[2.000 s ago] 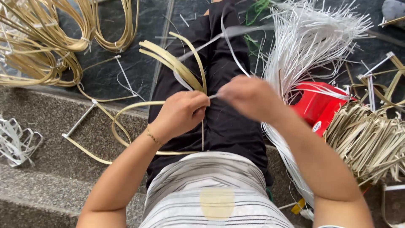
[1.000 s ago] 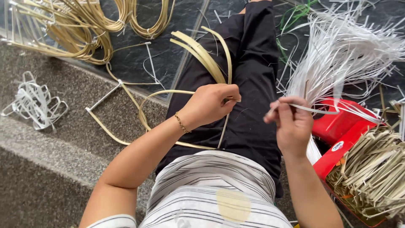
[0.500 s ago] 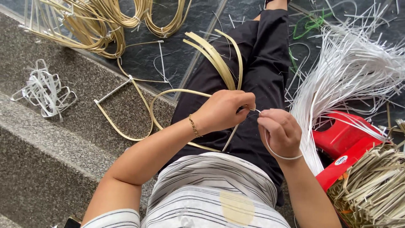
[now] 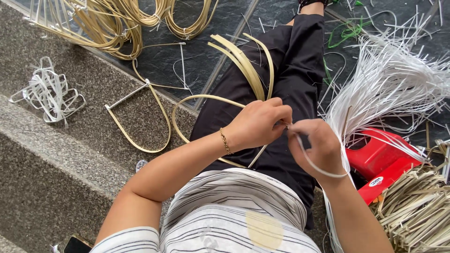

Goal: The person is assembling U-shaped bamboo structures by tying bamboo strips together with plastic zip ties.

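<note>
Granite step (image 4: pixel 70 154) and dark stone floor (image 4: pixel 206 61), strewn with bent cane. Left hand (image 4: pixel 260 122) clenched on cane loop (image 4: pixel 187 100) over lap. Right hand (image 4: pixel 316 147) pinching white strip (image 4: pixel 323 169), touching left. Red box (image 4: pixel 382 157), round white label (image 4: pixel 376 182), at floor's right edge beside white strip bundle (image 4: pixel 389 89).

Bent bamboo loop (image 4: pixel 187 100), white strip (image 4: pixel 318 168) across lap

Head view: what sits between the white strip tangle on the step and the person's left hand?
In the head view, between the white strip tangle and the left hand lies a bent bamboo loop tied with a white strip, on the stone.
</note>
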